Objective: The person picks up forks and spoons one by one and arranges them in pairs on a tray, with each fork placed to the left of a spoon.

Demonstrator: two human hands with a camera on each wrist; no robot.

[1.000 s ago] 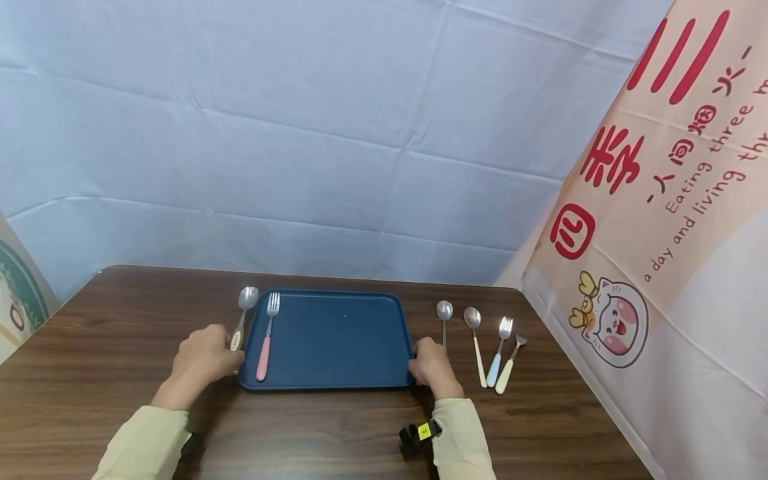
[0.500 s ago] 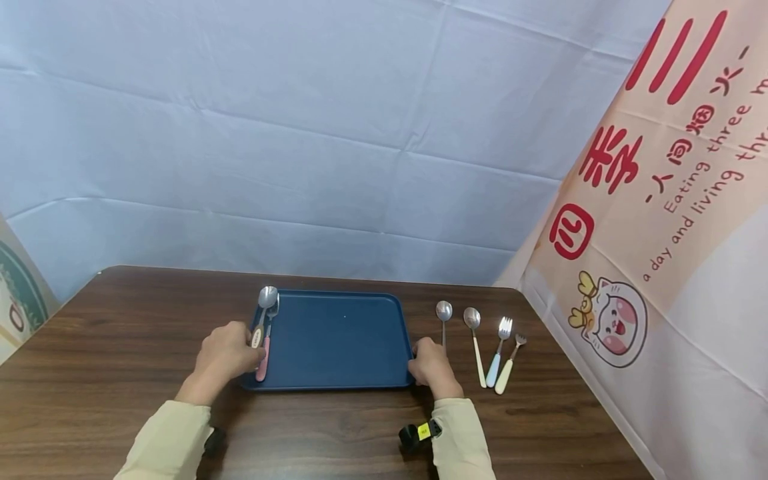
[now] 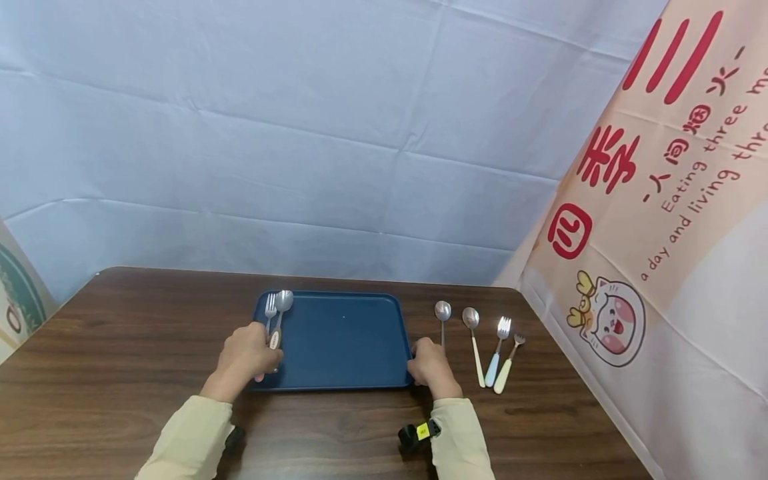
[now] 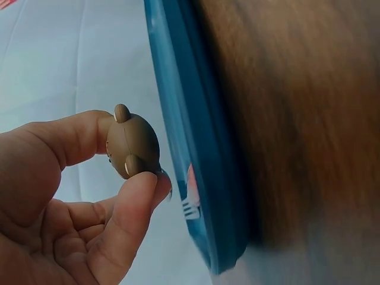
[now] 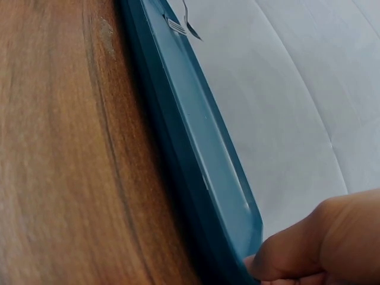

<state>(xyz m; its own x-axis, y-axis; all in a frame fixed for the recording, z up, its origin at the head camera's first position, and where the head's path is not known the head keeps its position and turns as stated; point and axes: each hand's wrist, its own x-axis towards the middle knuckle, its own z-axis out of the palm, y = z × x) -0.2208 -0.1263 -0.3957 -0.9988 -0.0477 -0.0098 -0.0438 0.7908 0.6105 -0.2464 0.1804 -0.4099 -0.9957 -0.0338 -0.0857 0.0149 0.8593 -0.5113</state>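
My left hand [image 3: 245, 357] pinches the handle of a metal spoon [image 3: 285, 301] over the left part of a blue tray [image 3: 345, 343]. In the left wrist view, thumb and forefinger grip the handle's brown animal-head end [image 4: 134, 145], which sits above the tray's rim. A fork [image 3: 271, 305] with a pink handle lies in the tray at its left side, mostly covered by this hand. At the tray's right edge, my right hand [image 3: 433, 365] grips the rim near the front corner. The thumb [image 5: 291, 252] lies against that rim in the right wrist view.
Right of the tray on the brown wooden table [image 3: 336, 433] lie a spoon [image 3: 443, 312], a cream-handled spoon [image 3: 471, 319], a blue-handled fork [image 3: 503, 330] and a small yellow-handled fork [image 3: 507, 367]. A pale cloth [image 3: 300, 133] hangs behind, a printed one [image 3: 630, 233] at right.
My left hand has carried the spoon rightward from beside the tray, across the pink fork, to just right of it over the tray. The right hand has stayed at the tray's edge.
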